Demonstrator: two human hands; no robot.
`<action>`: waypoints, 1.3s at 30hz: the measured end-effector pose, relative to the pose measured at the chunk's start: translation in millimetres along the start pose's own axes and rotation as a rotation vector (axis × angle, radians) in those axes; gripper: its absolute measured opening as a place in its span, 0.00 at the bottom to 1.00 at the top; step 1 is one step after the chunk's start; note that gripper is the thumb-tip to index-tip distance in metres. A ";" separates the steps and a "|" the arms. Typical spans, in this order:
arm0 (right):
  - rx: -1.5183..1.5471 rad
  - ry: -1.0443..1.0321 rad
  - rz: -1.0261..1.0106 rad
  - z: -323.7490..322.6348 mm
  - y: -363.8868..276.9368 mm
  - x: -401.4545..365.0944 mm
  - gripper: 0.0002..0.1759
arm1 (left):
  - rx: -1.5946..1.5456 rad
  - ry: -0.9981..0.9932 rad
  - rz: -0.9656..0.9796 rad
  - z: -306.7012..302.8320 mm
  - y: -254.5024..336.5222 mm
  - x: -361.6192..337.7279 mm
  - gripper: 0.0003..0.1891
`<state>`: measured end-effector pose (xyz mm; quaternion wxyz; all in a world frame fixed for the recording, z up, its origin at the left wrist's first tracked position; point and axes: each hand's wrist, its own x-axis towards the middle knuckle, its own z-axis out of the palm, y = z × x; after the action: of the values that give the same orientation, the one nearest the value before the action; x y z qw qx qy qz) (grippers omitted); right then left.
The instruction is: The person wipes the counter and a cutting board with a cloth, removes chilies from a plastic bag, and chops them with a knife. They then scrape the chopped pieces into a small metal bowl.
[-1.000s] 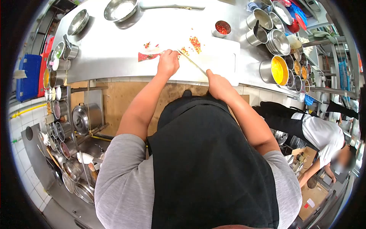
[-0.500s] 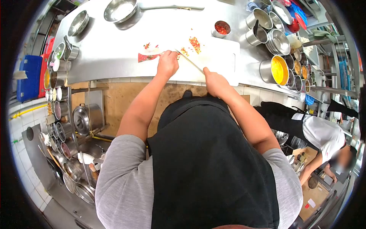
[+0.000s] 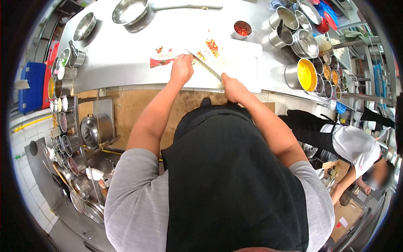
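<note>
My right hand (image 3: 236, 88) is closed round the handle of a kitchen knife (image 3: 208, 68), whose blade slants up and left over the white cutting board (image 3: 241, 63). My left hand (image 3: 182, 69) is bent with fingers closed beside the blade. Red bits of chili pepper show at its fingertips; the fingers hide most of what they hold. Chopped red and yellow chili (image 3: 212, 48) lies in a pile just beyond the blade. Left of my left hand is a red bundle (image 3: 160, 63), perhaps whole chilies, with small red scraps (image 3: 159, 49) above it.
A metal cup of chopped red chili (image 3: 242, 29) stands past the board. Metal bowls (image 3: 130, 11) sit at the far left. On the right are stacked pots and a container of yellow food (image 3: 307, 76). A co-worker (image 3: 354, 140) bends over at far right.
Both hands and the knife have shifted slightly left in view, along with the whole counter. The blade stays beside my left fingertips. The co-worker's hand has moved a little.
</note>
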<state>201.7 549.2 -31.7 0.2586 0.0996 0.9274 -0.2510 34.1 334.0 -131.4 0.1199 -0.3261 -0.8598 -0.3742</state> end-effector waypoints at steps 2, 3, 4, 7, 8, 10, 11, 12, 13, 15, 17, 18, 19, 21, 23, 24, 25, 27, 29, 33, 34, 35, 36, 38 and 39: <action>0.023 0.008 -0.039 -5.3 5.1 -8.8 0.20 | -0.016 0.008 -0.006 0.2 -2.0 6.1 0.07; 0.025 0.008 -0.043 -5.1 10.5 -12.5 0.20 | -0.016 -0.013 -0.031 -2.1 -2.3 5.3 0.07; 0.073 0.014 -0.002 -5.8 17.1 -16.5 0.20 | -0.016 -0.034 -0.057 -4.4 -2.9 3.8 0.07; 0.121 0.029 0.042 -11.5 26.8 -26.4 0.20 | -0.042 -0.016 -0.104 -8.1 6.8 8.8 0.07; 0.120 0.038 0.051 -12.7 28.0 -29.7 0.19 | -0.040 -0.017 -0.101 -10.1 11.6 10.7 0.07; 0.119 0.027 0.066 -19.9 21.3 -39.2 0.18 | -0.011 -0.019 -0.082 -17.0 22.4 14.0 0.09; 0.113 0.016 0.080 -21.8 19.0 -42.7 0.18 | -0.009 -0.020 -0.080 -19.6 21.7 14.6 0.09; 0.116 0.017 0.078 -18.4 21.0 -45.0 0.18 | 0.025 -0.111 -0.113 -22.5 17.6 13.7 0.09; 0.129 0.028 0.047 -13.6 24.8 -47.5 0.18 | 0.059 -0.203 -0.146 -24.0 14.8 12.7 0.08; 0.145 0.042 0.016 -8.4 28.1 -53.3 0.20 | 0.078 -0.168 -0.221 -24.3 13.9 9.7 0.08; 0.126 -0.028 0.008 -4.9 28.8 -58.3 0.21 | 0.094 -0.134 -0.297 -23.9 13.8 8.8 0.07; 0.129 -0.029 0.009 -3.4 28.9 -58.7 0.21 | 0.107 -0.120 -0.311 -23.6 14.5 8.5 0.06; 0.119 -0.056 -0.006 -2.6 28.8 -58.5 0.21 | 0.119 -0.105 -0.324 -23.8 15.7 8.9 0.06; 0.111 -0.078 -0.020 -3.8 31.0 -55.3 0.21 | 0.122 -0.096 -0.304 -22.1 16.1 8.9 0.06; 0.112 -0.027 -0.006 -6.6 34.6 -44.5 0.23 | 0.128 -0.085 -0.285 -20.3 14.4 8.3 0.06; 0.115 -0.026 -0.008 -6.5 40.5 -36.3 0.23 | 0.124 -0.087 -0.285 -20.5 16.0 7.9 0.06; 0.134 0.004 -0.006 -7.6 48.5 -27.2 0.22 | 0.120 -0.090 -0.286 -20.2 17.5 7.7 0.06; 0.156 0.036 -0.003 -12.6 56.9 -17.7 0.22 | 0.126 -0.102 -0.286 -19.7 21.1 8.3 0.08; 0.129 0.052 0.028 -21.9 58.8 -15.9 0.20 | 0.130 -0.114 -0.282 -17.8 27.2 8.7 0.10; 0.088 0.111 0.080 -36.6 43.3 -33.0 0.22 | 0.039 -0.062 0.135 -21.2 73.4 6.9 0.21; 0.089 0.113 0.082 -34.6 42.8 -34.6 0.22 | 0.008 -0.152 0.272 -21.5 87.1 5.3 0.25; 0.089 0.233 0.068 -31.8 42.9 -36.3 0.25 | 0.006 -0.154 0.276 -21.8 101.4 3.0 0.25; 0.088 0.354 0.055 -30.0 43.4 -38.0 0.28 | 0.011 -0.232 0.331 -22.2 116.9 1.2 0.27; 0.083 0.393 0.082 -29.7 43.4 -40.7 0.31 | 0.013 -0.313 0.393 -11.9 132.5 2.5 0.30; 0.076 0.427 0.102 -29.6 43.9 -41.8 0.34 | 0.018 -0.367 0.392 -4.9 136.3 2.3 0.33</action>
<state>238.2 599.7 -5.8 0.0646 0.2069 0.9448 -0.2459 120.9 400.7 -50.0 0.0352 -0.5477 -0.7908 -0.2709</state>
